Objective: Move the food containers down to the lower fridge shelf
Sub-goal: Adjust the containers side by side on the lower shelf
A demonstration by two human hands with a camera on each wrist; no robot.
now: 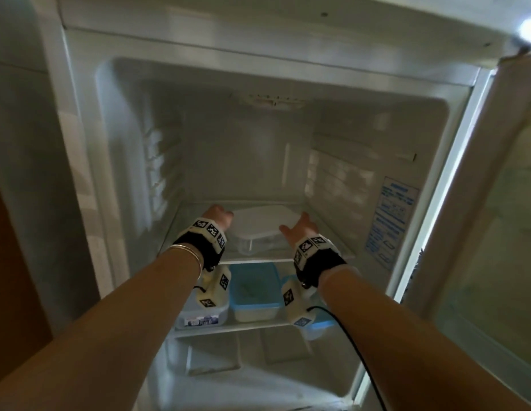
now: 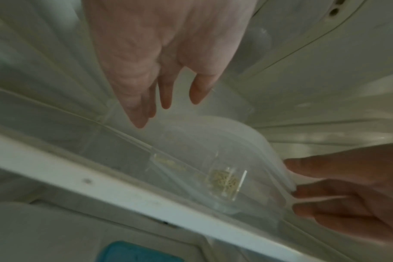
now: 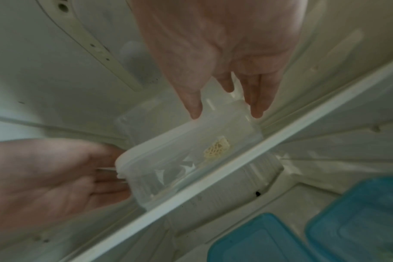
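Note:
A clear food container with a white lid (image 1: pixel 260 223) stands on the upper glass shelf (image 1: pixel 258 259) of the open fridge. My left hand (image 1: pixel 218 216) is at its left end and my right hand (image 1: pixel 297 228) at its right end, fingers straight. In the left wrist view my left hand (image 2: pixel 164 92) reaches over the container (image 2: pixel 213 159), while the right hand (image 2: pixel 337 191) touches the lid's edge. In the right wrist view the right hand (image 3: pixel 227 85) has its fingertips at the container (image 3: pixel 180 150), and the left hand (image 3: pixel 56 177) lies against its other end.
On the lower shelf stand a blue-lidded container (image 1: pixel 254 289), a second one (image 1: pixel 317 321) partly hidden by my right wrist, and a clear labelled tub (image 1: pixel 202 315). The fridge door (image 1: pixel 495 203) is open at the right. A cable (image 1: pixel 356 336) hangs from my right wrist.

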